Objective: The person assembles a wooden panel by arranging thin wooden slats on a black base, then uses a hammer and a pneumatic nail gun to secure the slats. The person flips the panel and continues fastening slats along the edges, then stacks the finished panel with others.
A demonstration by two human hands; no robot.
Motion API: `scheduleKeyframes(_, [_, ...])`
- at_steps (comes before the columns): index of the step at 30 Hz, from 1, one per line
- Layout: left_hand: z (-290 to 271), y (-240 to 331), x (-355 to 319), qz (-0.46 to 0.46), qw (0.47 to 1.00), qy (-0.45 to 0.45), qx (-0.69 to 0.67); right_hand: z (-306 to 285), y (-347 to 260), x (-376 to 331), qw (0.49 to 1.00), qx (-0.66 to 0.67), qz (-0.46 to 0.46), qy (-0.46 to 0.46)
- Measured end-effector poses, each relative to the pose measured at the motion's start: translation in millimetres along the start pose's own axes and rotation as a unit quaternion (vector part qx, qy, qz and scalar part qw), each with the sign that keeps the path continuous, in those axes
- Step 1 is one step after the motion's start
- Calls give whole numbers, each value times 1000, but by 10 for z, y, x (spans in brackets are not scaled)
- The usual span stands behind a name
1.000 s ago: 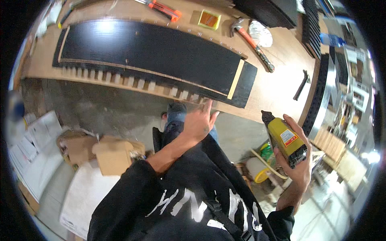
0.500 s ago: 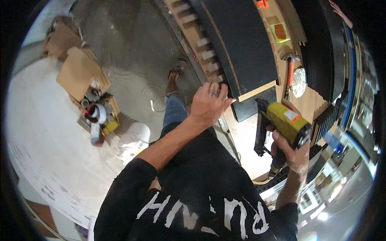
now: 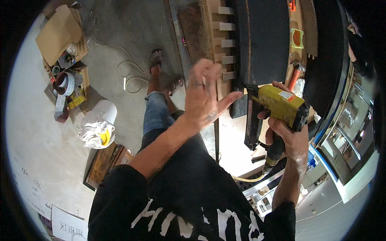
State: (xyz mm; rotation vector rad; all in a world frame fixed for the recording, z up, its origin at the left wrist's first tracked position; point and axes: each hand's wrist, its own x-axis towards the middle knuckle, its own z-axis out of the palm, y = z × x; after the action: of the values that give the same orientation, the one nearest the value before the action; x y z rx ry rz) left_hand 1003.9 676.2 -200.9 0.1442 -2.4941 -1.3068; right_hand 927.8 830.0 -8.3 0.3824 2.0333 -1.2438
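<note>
Holding a yellow-bodied, black-handled air-powered fastening gun (image 3: 281,102), the right hand (image 3: 292,138) is keeping its fingers closed round the grip, while a thin pale-yellow hose (image 3: 251,179) is trailing from the handle's base. The gun's nose is pointing left, just over the near end of a long, flat black panel (image 3: 263,48); whether they are touching, I cannot tell. That panel is lying along the bright, bare-topped bench (image 3: 233,146), with a row of small pale rectangular blocks (image 3: 227,26) lining its left side. The left hand (image 3: 204,106), partly blurred, is hovering near these blocks, its fingers bending close together and its thumb standing apart, pointing toward the nose. Nothing is showing in its grasp; contact with the bench edge is staying unclear. Probably, the person is positioning the gun for fastening at the panel's end. The next move is likely calling for a squarely seated nose, with the left thumb staying clear of it.
</note>
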Motion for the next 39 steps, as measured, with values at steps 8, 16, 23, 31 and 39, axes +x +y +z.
scheduleKeyframes(8, [303, 81, -102, -242, 939, -87, -227, 99, -34, -14, 999, -19, 26, 31])
scheduleKeyframes(16, [279, 103, -87, -231, 938, -70, -247, 179, -80, -11, 998, -16, 25, 49])
scheduleKeyframes(23, [328, 85, -104, -211, 947, -47, -238, 167, -164, 61, 999, -29, 12, 26])
scheduleKeyframes(31, [272, 97, -102, -289, 901, -110, -303, 188, -312, 216, 998, -52, 6, 29])
scheduleKeyframes(39, [266, 103, -95, -228, 945, -77, -222, 194, -387, 305, 998, -53, 3, 37])
